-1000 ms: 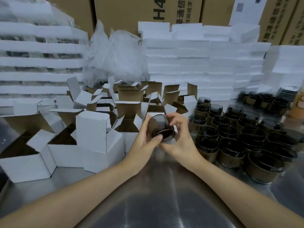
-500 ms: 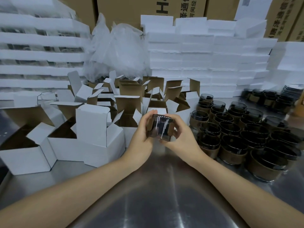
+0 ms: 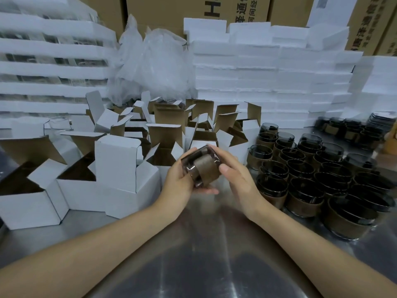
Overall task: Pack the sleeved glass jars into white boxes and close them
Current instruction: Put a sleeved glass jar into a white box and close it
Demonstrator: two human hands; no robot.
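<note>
A dark glass jar with a brown paper sleeve (image 3: pixel 202 168) lies on its side between my two hands, above the metal table. My left hand (image 3: pixel 180 181) cups it from the left and below. My right hand (image 3: pixel 234 175) holds its right end, thumb on the sleeve. Several open white boxes (image 3: pixel 120 168) with brown insides stand to the left and behind the jar, flaps up. Many more sleeved jars (image 3: pixel 300 177) stand upright in rows on the right.
The steel table (image 3: pixel 193 254) stretches toward me. Stacks of white foam trays (image 3: pixel 257 72) rise at the back and left. A clear plastic bag (image 3: pixel 154 65) sits between them, with brown cartons (image 3: pixel 236 9) behind.
The jar has been turned in my hands from mouth facing me to lying sideways with the sleeve showing. It has dropped slightly lower and nearer.
</note>
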